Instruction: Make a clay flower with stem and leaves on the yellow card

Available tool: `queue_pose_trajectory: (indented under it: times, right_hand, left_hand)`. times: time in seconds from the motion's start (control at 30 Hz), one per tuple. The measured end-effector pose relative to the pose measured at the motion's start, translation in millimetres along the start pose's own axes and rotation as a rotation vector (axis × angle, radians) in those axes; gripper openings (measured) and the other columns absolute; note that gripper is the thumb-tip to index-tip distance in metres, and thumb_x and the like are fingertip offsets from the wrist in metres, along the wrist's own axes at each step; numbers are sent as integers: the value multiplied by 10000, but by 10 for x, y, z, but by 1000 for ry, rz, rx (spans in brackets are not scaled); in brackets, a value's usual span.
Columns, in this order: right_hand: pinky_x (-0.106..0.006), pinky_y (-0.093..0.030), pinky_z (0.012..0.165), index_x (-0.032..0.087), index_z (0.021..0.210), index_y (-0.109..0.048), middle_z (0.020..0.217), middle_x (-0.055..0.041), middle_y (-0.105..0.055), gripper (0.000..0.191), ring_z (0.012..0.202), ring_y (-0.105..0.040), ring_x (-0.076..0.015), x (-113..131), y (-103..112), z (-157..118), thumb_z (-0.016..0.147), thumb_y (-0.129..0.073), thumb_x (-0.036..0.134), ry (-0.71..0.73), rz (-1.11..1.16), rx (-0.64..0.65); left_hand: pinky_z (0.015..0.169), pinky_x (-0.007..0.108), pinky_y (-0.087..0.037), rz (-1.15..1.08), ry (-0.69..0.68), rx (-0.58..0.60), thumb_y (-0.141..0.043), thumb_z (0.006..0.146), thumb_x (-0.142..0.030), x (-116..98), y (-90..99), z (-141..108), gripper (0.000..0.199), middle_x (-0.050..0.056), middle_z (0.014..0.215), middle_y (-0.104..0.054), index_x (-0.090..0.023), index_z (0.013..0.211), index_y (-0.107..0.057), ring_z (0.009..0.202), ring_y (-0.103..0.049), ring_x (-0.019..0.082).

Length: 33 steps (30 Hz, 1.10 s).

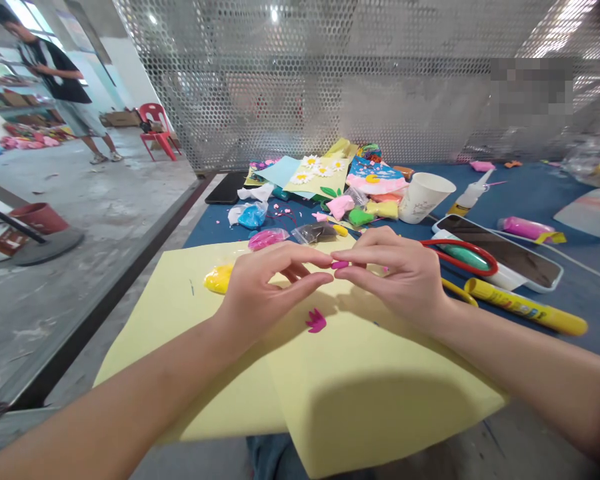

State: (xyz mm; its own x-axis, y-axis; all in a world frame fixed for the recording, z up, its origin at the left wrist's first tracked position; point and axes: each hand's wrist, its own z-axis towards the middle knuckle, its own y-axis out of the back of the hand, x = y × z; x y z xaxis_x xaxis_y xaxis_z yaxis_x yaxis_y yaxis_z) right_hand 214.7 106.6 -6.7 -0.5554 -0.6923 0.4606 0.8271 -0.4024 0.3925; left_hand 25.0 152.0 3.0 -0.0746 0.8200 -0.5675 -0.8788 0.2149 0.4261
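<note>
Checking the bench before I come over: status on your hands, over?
Left hand and right hand pinching small magenta clay piece. Magenta clay petal shape on yellow card below. Bagged yellow clay beside left hand.

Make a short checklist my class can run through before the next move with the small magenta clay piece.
1. Clay piece pinched between left hand and right hand: ok.
2. Clay flower lying whole on the yellow card: ok.
3. Card lying flat: not ok, it shows a crease and buckles.
4. Yellow clay sealed in its bag: cannot tell.
5. White bottle capped: cannot tell.
</note>
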Motion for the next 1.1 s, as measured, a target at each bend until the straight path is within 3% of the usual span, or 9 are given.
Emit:
queue_pose_trajectory:
  times: [0.1, 0.27, 0.47, 0.73, 0.93, 1.1]
  right_hand:
    - [-280, -464, 594, 301, 895, -785, 688, 5, -694, 172, 615, -602, -120, -7, -24, -12, 817, -698, 175, -1, 63, -3]
    - [-297, -453, 599, 295, 886, -787, 666, 6, -692, 143, 605, -600, -125, 0, -44, -16, 816, -705, 200, -9, 58, 13]
    - [-305, -470, 651, 271, 1001, -755, 669, 15, -678, 219, 614, -582, -125, 18, -11, 5, 809, -704, 180, -6, 27, 64]
    - [-279, -482, 613, 256, 850, -769, 713, -5, -699, 171, 650, -618, -128, 28, -11, 6, 822, -670, 121, -25, 61, 31]
    - [-315, -467, 637, 238, 883, -743, 658, 8, -692, 102, 604, -599, -132, 27, 0, 16, 804, -715, 179, -2, 38, 65]
    - [-306, -472, 643, 233, 809, -735, 699, -8, -711, 109, 659, -625, -142, 25, 10, 13, 816, -692, 134, 18, 61, 64]
  left_hand:
    - [579, 169, -553, 87, -47, -27, -742, 786, -196, -18, -4, -4, 38, -7, 799, -763, -206, 816, -722, 644, -677, 99]
    - [595, 203, -558, 170, 38, -7, -702, 821, -251, -36, 11, -7, 40, -10, 789, -762, -233, 798, -729, 645, -677, 119]
    - [561, 200, -554, 120, 96, -11, -666, 833, -246, -59, 10, -1, 87, -13, 754, -746, -222, 762, -710, 605, -651, 108]
    - [484, 177, -523, 91, 133, 35, -728, 790, -268, -60, 20, -17, 95, 8, 891, -761, -234, 878, -726, 620, -670, 111]
    - [582, 198, -559, 102, 106, 27, -695, 825, -262, -51, 30, -6, 57, -4, 785, -751, -222, 791, -716, 644, -672, 117]
    - [545, 188, -544, 115, 91, 51, -716, 809, -275, -40, 28, -8, 57, 0, 838, -762, -229, 843, -726, 634, -672, 115]
